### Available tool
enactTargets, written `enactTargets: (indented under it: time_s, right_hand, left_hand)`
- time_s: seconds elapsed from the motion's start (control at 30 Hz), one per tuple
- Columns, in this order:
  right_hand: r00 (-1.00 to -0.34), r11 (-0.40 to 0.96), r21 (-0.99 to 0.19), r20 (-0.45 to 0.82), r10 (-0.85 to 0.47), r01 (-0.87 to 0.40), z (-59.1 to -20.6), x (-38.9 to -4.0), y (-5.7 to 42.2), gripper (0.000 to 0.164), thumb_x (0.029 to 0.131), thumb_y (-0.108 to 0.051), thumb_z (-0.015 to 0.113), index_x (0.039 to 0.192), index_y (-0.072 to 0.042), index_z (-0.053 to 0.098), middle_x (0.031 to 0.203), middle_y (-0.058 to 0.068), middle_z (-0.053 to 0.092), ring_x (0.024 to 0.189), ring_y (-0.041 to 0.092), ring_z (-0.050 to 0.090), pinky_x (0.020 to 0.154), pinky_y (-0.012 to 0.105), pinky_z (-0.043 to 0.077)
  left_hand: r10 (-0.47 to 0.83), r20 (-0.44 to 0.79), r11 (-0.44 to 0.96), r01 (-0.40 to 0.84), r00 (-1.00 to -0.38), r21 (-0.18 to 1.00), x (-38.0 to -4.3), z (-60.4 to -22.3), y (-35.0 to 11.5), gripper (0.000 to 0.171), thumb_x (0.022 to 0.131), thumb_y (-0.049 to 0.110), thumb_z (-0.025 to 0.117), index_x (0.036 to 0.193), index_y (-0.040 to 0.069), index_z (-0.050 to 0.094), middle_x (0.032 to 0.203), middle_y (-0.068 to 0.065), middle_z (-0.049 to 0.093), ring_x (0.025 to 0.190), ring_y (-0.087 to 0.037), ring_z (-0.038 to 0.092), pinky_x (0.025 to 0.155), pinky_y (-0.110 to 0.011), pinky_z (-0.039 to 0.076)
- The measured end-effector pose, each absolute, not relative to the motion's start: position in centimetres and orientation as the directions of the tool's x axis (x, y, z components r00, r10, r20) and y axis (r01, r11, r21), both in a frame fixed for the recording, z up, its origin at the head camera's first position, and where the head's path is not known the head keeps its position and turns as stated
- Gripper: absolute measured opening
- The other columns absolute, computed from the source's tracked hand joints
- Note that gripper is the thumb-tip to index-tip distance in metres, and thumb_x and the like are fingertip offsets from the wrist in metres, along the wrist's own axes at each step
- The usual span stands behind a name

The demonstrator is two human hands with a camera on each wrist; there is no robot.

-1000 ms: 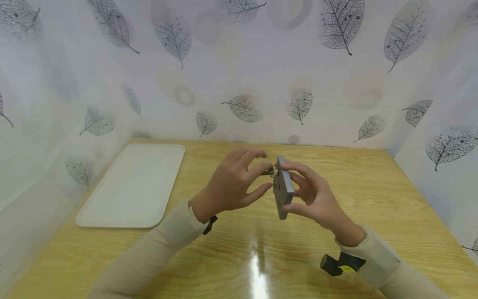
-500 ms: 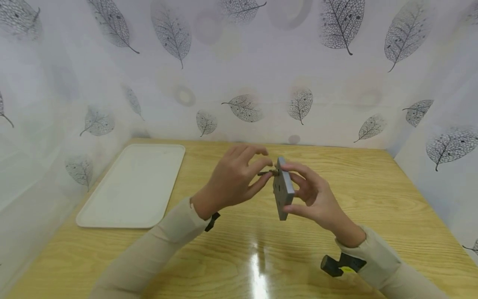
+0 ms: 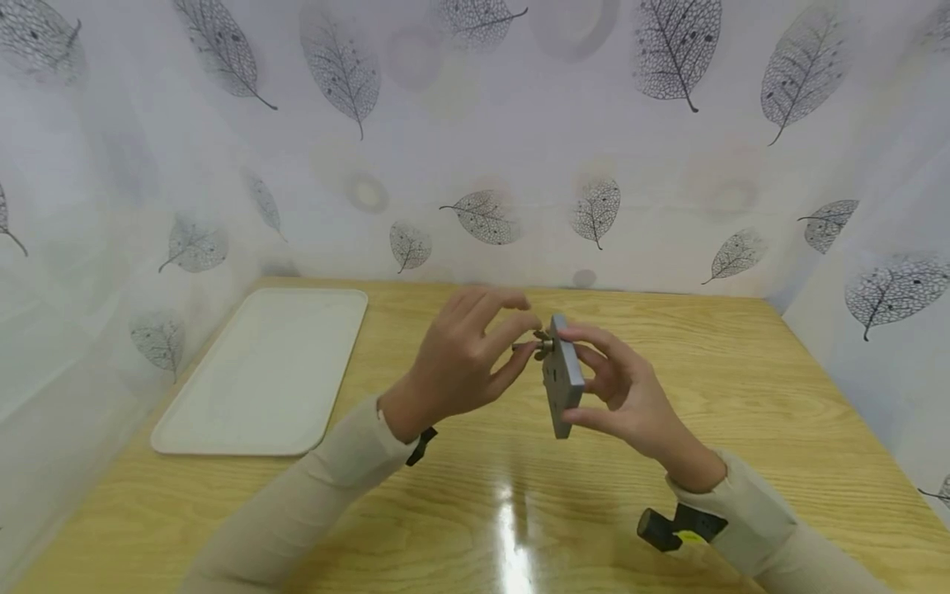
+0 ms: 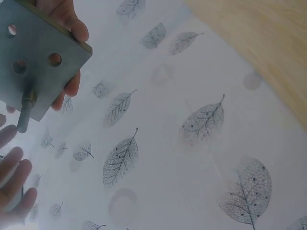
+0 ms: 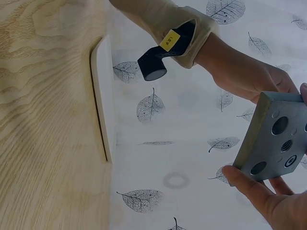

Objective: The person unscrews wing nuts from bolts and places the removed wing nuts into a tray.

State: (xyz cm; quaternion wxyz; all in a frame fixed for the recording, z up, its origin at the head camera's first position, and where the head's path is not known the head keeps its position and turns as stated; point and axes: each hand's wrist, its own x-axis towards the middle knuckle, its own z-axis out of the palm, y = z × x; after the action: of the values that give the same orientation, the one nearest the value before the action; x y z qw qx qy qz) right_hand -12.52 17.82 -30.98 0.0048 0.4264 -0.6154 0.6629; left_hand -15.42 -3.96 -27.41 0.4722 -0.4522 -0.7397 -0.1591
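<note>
Held in the air above the wooden table [image 3: 416, 528]: gray plate [image 3: 560, 392], standing near upright, pierced by several round holes, with bolt [image 4: 25, 115] jutting from one face near a corner and brassy fitting [image 3: 547, 346] around the bolt close to that face. Gripped on opposite edges by right hand [image 3: 631, 396], fingertips above, thumb below, spread to the plate's span. At the bolt, left hand [image 3: 456, 355], fingers loosely bent and apart, only a narrow gap between thumb and forefinger tips; pinching or merely touching, cannot tell. Well apart, to the left: white tray [image 3: 260, 371]. Judged metal from the sheen: probably stiff, heavyish for its size, hard to break, smooth enough to slip from a slack grip. Best taken by opposite edges, clear of holes and bolt; for the fitting, fingertips only.
</note>
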Motion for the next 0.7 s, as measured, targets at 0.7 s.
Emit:
enactTargets:
  time_s: [0.7]
  right_hand:
    - [-0.606,-0.278,-0.788,0.604,-0.517,-0.549,-30.76,-12.65,17.46,0.066,0.080,0.006,0.067,0.140,-0.003,0.039,0.144,0.006,0.041,0.133,0.015,0.044,0.086,0.030,0.054]
  left_hand:
    - [0.604,0.773,0.576,0.775,-0.192,-0.258,-15.63,-28.30,-4.08,0.032,0.079,0.038,0.071,0.096,0.011,0.069,0.105,-0.008,0.063,0.096,-0.023,0.058,0.089,-0.034,0.048]
